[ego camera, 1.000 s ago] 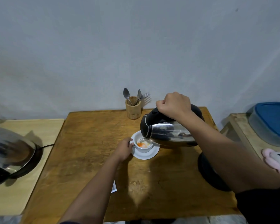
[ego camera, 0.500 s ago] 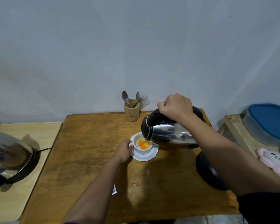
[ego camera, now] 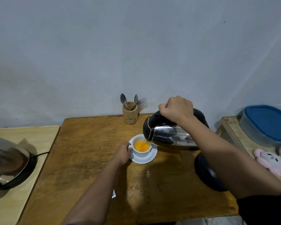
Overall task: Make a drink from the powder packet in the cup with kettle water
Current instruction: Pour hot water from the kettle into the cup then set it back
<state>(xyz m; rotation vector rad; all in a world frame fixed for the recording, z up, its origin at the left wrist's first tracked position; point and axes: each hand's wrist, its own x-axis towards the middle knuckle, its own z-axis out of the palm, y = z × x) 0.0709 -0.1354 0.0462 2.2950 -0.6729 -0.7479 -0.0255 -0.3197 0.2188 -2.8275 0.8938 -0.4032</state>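
Note:
A white cup (ego camera: 142,153) stands on a white saucer (ego camera: 148,159) in the middle of the wooden table (ego camera: 88,151). Orange liquid fills the cup partway. My right hand (ego camera: 176,108) grips the black handle of the steel kettle (ego camera: 169,135), which is tipped left with its spout over the cup's right rim; a thin stream of water runs in. My left hand (ego camera: 122,153) holds the cup by its left side at the handle. A white corner of the packet (ego camera: 113,194) shows from under my left forearm.
A wooden holder with spoons and a fork (ego camera: 130,113) stands at the table's back edge. The black kettle base (ego camera: 208,174) sits at the right under my arm. A pan on a burner (ego camera: 8,163) lies left. A blue-lidded container (ego camera: 266,125) and a pink plush toy (ego camera: 269,160) are right.
The orange liquid in the cup has risen and spread as water keeps pouring. Both hands and the kettle hold nearly the same pose.

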